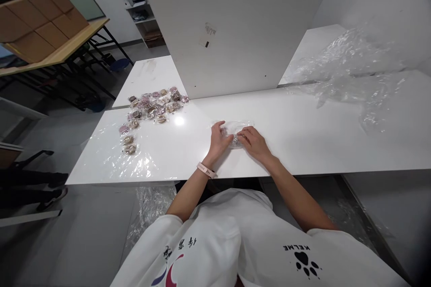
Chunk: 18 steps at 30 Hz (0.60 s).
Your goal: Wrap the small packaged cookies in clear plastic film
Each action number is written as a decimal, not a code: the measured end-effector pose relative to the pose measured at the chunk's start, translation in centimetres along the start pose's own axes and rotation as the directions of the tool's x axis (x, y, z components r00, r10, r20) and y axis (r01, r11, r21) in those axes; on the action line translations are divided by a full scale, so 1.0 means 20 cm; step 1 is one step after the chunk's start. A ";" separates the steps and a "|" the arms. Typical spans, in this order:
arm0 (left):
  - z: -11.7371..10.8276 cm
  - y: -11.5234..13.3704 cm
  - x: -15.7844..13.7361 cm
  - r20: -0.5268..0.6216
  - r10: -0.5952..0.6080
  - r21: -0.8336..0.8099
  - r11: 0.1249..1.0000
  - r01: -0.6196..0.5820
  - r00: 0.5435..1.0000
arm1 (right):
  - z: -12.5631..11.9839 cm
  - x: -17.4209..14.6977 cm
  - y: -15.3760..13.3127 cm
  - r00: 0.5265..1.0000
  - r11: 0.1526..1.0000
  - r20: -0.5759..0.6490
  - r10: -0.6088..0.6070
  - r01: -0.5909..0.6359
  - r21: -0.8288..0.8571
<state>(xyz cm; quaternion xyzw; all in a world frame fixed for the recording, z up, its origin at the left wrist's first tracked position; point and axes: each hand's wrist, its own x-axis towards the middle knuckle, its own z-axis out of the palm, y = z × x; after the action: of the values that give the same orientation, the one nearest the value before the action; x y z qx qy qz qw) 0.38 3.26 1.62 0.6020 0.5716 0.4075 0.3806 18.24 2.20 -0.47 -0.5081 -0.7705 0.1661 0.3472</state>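
Observation:
A clear plastic bag (240,124) lies on the white table in front of me, with something small and shiny inside or beneath it that I cannot make out clearly. My left hand (219,141) wears a pinkish wristband and grips the left side of the bag, fingers curled and thumb pointing inward. From the right, my right hand (255,143) has its fingers bent down onto the same bag, close to the left thumb. Off to the left, a spread of individually wrapped round sweets or cookies (148,108), pink and brown, lies on the table.
More clear plastic film (131,166) covers the table's front left corner. A large crumpled heap of film (353,71) lies at the right. A tall white panel (235,27) stands at the table's back edge. Cardboard boxes (43,22) sit on a wooden table (77,47) far left.

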 end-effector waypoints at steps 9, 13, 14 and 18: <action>0.00 0.06 -0.12 0.220 0.257 0.090 0.955 -0.282 0.941 | -0.09 -0.10 0.02 0.971 0.983 0.195 -0.135 0.156 -0.099; -0.03 0.05 -0.12 0.251 0.384 0.286 0.847 -0.447 0.889 | -0.12 -0.02 0.01 0.967 0.981 0.244 -0.067 0.108 -0.159; -0.03 0.05 -0.09 0.257 0.358 0.332 0.840 -0.430 0.898 | -0.12 0.01 0.02 0.972 0.982 0.234 -0.034 0.076 -0.174; 0.02 0.05 0.12 0.263 0.134 0.461 0.852 -0.247 0.955 | -0.08 0.14 0.06 0.981 0.967 0.048 0.189 -0.178 -0.181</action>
<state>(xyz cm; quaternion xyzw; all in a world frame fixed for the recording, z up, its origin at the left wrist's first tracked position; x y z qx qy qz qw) 1.20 5.61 2.55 0.7739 0.5470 0.2160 0.2348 19.57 5.10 0.95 -0.6004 -0.7426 0.1451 0.2589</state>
